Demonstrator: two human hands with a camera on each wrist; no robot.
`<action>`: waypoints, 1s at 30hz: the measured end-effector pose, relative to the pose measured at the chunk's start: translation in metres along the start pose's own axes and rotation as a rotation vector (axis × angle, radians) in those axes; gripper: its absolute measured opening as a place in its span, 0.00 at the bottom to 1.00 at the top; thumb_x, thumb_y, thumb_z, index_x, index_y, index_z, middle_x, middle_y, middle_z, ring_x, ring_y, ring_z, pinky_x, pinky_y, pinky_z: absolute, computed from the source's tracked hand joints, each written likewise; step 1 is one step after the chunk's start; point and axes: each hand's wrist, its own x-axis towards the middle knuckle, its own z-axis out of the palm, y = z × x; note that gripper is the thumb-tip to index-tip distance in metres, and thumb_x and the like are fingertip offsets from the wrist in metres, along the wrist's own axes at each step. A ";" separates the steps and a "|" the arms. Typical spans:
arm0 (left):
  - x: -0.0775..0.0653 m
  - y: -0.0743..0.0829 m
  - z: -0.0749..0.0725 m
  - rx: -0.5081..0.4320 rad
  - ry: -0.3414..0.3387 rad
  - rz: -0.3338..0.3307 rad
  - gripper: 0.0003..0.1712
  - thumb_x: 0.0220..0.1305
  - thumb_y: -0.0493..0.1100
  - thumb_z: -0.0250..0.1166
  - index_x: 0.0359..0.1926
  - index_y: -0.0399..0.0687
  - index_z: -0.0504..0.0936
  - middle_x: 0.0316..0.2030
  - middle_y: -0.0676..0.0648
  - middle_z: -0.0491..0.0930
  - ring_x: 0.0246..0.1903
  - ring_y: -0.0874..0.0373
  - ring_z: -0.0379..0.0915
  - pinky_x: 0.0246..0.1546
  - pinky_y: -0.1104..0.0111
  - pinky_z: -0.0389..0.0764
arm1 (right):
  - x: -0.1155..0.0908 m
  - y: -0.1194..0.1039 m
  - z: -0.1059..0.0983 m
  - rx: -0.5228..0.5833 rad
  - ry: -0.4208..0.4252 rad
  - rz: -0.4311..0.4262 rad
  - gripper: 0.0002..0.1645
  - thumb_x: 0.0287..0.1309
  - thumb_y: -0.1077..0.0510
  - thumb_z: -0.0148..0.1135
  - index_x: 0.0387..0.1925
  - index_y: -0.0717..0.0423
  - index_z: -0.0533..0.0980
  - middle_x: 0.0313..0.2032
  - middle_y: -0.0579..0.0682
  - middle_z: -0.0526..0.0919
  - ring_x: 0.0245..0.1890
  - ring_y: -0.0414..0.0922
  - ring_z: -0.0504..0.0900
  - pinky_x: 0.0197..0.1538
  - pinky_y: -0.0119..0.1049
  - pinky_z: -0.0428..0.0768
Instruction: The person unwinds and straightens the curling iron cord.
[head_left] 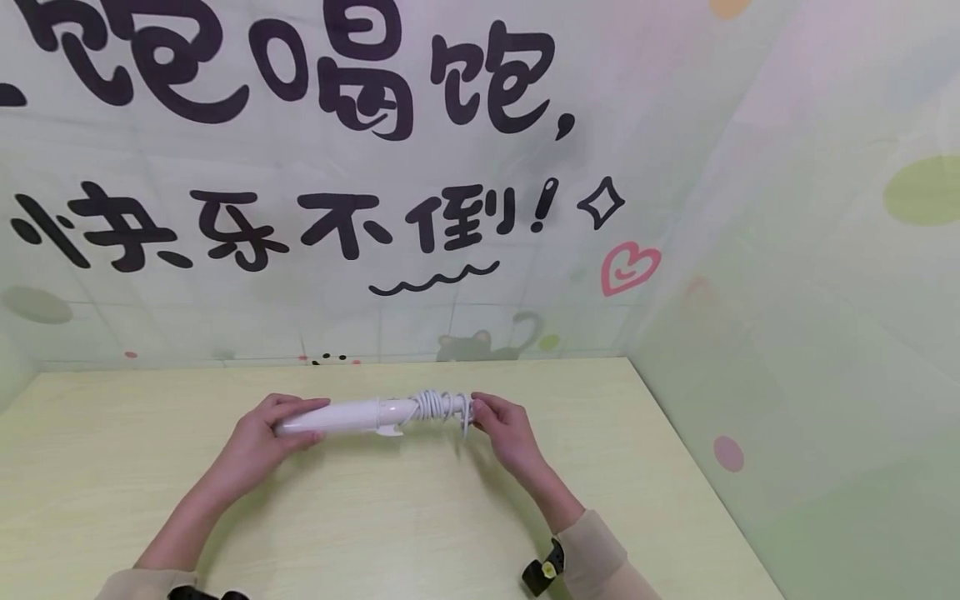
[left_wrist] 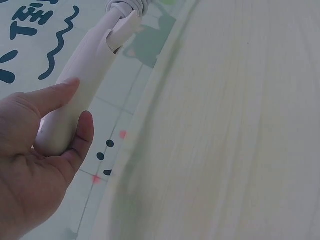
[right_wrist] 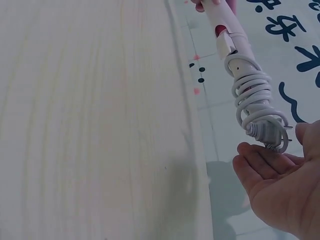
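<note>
A white curling iron (head_left: 348, 415), its white cord (head_left: 431, 405) coiled round the handle, is held level above the table. My left hand (head_left: 272, 429) grips its thick smooth end, thumb on one side and fingers on the other. Near the middle a small lever (right_wrist: 226, 45) sticks out from the body. At the other end, a grey plug (right_wrist: 267, 132) with metal prongs sits among the loops. My right hand (head_left: 510, 429) is at this plug end, its relaxed fingers under the plug and the thumb beside the prongs. Whether the fingertips bear any weight cannot be told.
Below the hands lies a pale wooden tabletop (head_left: 360, 508). A printed wall covering (head_left: 300, 325) with large dark characters stands at its back edge. Another patterned panel (head_left: 810, 375) rises along the right side. Dark wrist straps with cameras (head_left: 536, 575) show near the sleeves.
</note>
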 end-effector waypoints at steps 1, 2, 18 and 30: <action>0.000 0.000 0.000 0.000 -0.002 -0.006 0.28 0.63 0.41 0.76 0.63 0.42 0.82 0.54 0.37 0.75 0.50 0.42 0.73 0.37 0.76 0.83 | 0.000 0.000 0.000 0.006 0.001 0.004 0.24 0.78 0.60 0.52 0.62 0.78 0.71 0.57 0.69 0.81 0.57 0.60 0.82 0.63 0.42 0.85; 0.000 0.000 0.000 -0.001 -0.003 -0.012 0.28 0.63 0.42 0.76 0.63 0.42 0.82 0.54 0.37 0.74 0.50 0.42 0.73 0.37 0.76 0.83 | 0.000 0.000 0.001 0.010 0.005 0.008 0.23 0.78 0.60 0.53 0.62 0.78 0.72 0.56 0.69 0.81 0.57 0.59 0.82 0.63 0.42 0.85; -0.001 -0.003 0.004 -0.053 0.065 0.026 0.27 0.64 0.39 0.74 0.63 0.40 0.81 0.55 0.38 0.72 0.51 0.45 0.70 0.38 0.81 0.82 | -0.006 -0.012 0.005 -0.081 0.057 0.089 0.21 0.77 0.55 0.56 0.50 0.73 0.81 0.44 0.63 0.88 0.46 0.55 0.88 0.67 0.56 0.80; -0.004 0.001 -0.001 -0.103 0.123 -0.018 0.28 0.62 0.41 0.76 0.62 0.40 0.80 0.58 0.39 0.75 0.43 0.67 0.72 0.34 0.80 0.83 | -0.013 -0.018 0.006 0.031 0.021 0.098 0.21 0.73 0.56 0.62 0.52 0.73 0.81 0.46 0.63 0.88 0.48 0.54 0.88 0.63 0.48 0.85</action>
